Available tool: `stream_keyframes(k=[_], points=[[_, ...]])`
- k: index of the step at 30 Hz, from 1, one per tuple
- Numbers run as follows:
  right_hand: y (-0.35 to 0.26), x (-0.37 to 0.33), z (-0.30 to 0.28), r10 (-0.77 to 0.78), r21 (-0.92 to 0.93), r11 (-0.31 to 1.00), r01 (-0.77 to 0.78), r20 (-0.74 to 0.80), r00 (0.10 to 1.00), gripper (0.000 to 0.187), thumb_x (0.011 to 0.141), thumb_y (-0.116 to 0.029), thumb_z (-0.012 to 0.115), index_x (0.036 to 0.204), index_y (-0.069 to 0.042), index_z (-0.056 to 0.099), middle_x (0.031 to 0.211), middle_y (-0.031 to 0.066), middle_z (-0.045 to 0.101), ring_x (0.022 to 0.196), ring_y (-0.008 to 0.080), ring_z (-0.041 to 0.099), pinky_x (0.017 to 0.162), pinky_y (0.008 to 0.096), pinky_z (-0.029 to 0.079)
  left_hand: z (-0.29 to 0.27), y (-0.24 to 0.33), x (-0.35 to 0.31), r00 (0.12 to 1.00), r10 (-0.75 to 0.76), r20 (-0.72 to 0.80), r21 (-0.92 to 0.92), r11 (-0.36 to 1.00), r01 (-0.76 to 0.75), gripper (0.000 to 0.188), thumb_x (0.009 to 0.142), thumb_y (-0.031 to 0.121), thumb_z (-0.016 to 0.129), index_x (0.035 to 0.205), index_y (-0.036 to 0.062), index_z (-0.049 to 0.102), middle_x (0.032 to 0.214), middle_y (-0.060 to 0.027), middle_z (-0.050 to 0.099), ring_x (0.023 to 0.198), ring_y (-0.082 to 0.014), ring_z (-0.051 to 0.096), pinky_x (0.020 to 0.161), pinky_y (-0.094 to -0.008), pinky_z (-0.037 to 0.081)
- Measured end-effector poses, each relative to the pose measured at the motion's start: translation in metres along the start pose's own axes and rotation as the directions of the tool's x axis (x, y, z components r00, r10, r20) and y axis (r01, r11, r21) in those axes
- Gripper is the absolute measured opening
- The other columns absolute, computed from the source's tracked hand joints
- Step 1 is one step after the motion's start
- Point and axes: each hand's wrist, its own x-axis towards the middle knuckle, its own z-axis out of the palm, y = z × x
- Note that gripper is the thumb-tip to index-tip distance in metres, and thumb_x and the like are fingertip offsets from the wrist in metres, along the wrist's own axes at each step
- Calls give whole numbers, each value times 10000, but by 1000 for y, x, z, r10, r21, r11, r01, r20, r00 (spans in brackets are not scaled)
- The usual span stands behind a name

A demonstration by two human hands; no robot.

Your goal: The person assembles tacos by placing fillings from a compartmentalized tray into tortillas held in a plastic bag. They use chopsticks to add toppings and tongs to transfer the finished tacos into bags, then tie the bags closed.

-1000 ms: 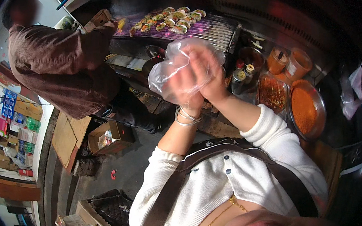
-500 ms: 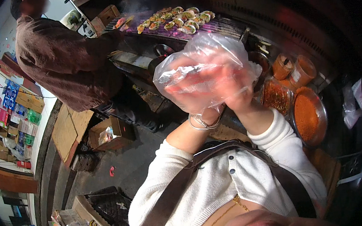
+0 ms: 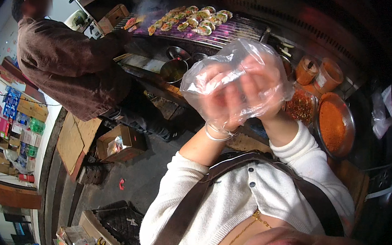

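Note:
A thin, clear plastic bag [image 3: 237, 74] covers both my hands, its film wrinkled and shiny with reflected light. Through it I see my left hand [image 3: 217, 99], fingers bent and gripping the film, a bracelet at its wrist. Close beside it, my right hand [image 3: 265, 86] is also curled inside the bag, touching the plastic. The film spans from one hand to the other and blurs the exact finger positions. Nothing else shows inside the bag.
Beyond my hands, a smoking grill [image 3: 225, 35] bears several topped oysters [image 3: 203, 14]. A person in a brown jacket [image 3: 62, 64] stands at its left. To my right are a bowl of orange-red powder [image 3: 332, 124] and a tray of chili flakes [image 3: 299, 104]. A cardboard box [image 3: 121, 143] sits on the floor.
My hands have turned and drawn slightly apart inside the bag, shifting a little right and nearer. The bag has sunk lower, uncovering pots and more of the grill bars.

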Motion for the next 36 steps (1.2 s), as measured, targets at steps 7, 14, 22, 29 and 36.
stream_keyframes(k=[7, 14, 22, 29, 36], points=[[-2, -3, -11, -22, -410, 911, 43, 57, 998, 224, 709, 18, 586, 923, 3, 522, 890, 148, 580, 799, 242, 554, 746, 352, 439, 3, 9, 2, 877, -468, -107, -338, 847, 411, 343, 867, 312, 384, 1063, 30, 381, 1032, -71, 411, 945, -153, 406, 844, -303, 331], [21, -12, 13, 275, 97, 959, -265, -117, 954, 232, 767, -36, 572, 966, -23, 453, 878, 70, 535, 779, 145, 526, 700, 263, 434, 1, -7, 2, 944, -270, -189, 92, 952, 291, 394, 856, 307, 389, 1104, 2, 367, 1041, -77, 414, 975, -166, 435, 842, -297, 379], [48, -36, 52, 725, 749, 402, -527, 91, 682, 218, 779, -70, 593, 942, -54, 450, 901, 20, 516, 837, 86, 479, 756, 220, 382, -25, -53, -10, 750, -628, -206, -540, 713, 448, 223, 903, 234, 335, 1020, 60, 410, 958, -62, 493, 907, -171, 496, 827, -299, 392], [76, -60, 101, 775, 789, 24, -613, 373, 510, 219, 838, -176, 503, 1023, -60, 494, 965, 55, 553, 921, 159, 519, 847, 315, 395, -68, -91, -19, 626, -753, -203, -720, 548, 426, 281, 884, 285, 410, 1066, 73, 441, 1039, -71, 510, 978, -190, 494, 863, -340, 394], [97, -71, 148, 726, 741, -180, -647, 544, 421, 371, 853, -352, 447, 1041, -37, 504, 1002, 100, 571, 920, 208, 538, 854, 341, 395, -105, -120, -5, 582, -770, -263, -692, 571, 441, 215, 843, 250, 511, 985, 92, 473, 958, -31, 521, 919, -141, 490, 810, -288, 400]])
